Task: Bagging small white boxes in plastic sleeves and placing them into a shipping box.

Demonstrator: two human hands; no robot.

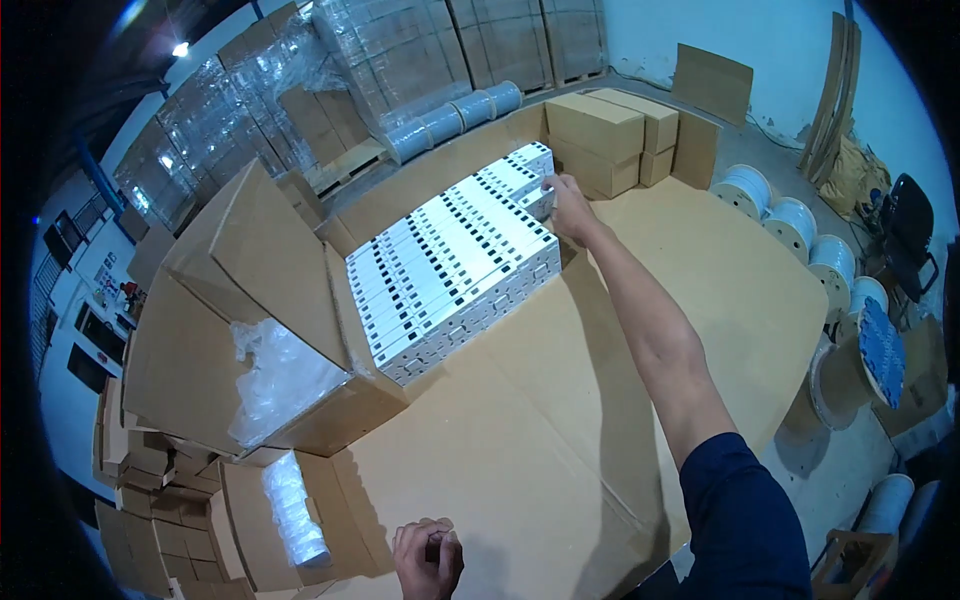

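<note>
A long row of white flat boxes (450, 265) with black markings lies packed side by side on a cardboard-covered table (560, 420). My right hand (566, 205) reaches far across the table and grips a white box (540, 197) at the far end of the row. My left hand (428, 558) rests near the table's front edge with its fingers curled closed; nothing shows in it. My right arm, in a dark blue sleeve, stretches from the lower right.
An open carton (250, 330) with crumpled clear plastic stands to the left, a second open carton (280, 510) below it. Closed cartons (605, 135) sit at the table's far end. White cable spools (790, 220) line the floor on the right. Wrapped pallets stand behind.
</note>
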